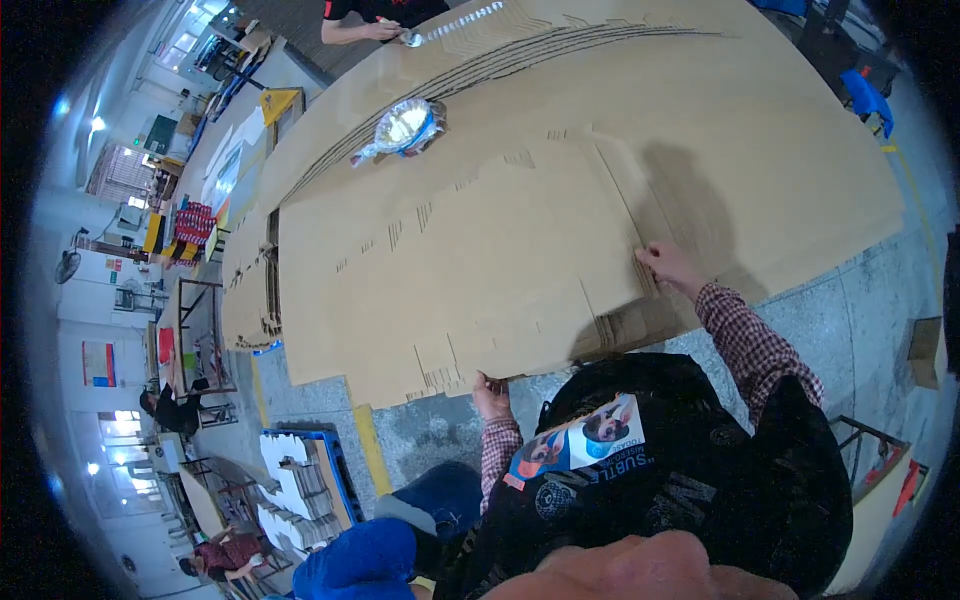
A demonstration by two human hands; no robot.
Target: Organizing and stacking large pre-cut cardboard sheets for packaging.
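A large brown cardboard sheet [480, 260] with short slits along its edges lies flat before me, on top of wider cardboard. At its near edge, my left hand [492, 397] is closed, with the rim pinched between thumb and fingers. Farther right, my right hand [672, 268] is closed on the side edge of the same sheet, where several layers show. Beyond the sheet rests a clear plastic bag [405, 128] with something pale and blue inside.
Stacked cardboard [800, 180] spreads under and around the sheet. A person's hand [383, 30] works at the far edge. Pale cut pieces [295, 480] sit on a blue cart at lower left. A small cardboard box [927, 352] stands on the floor at right.
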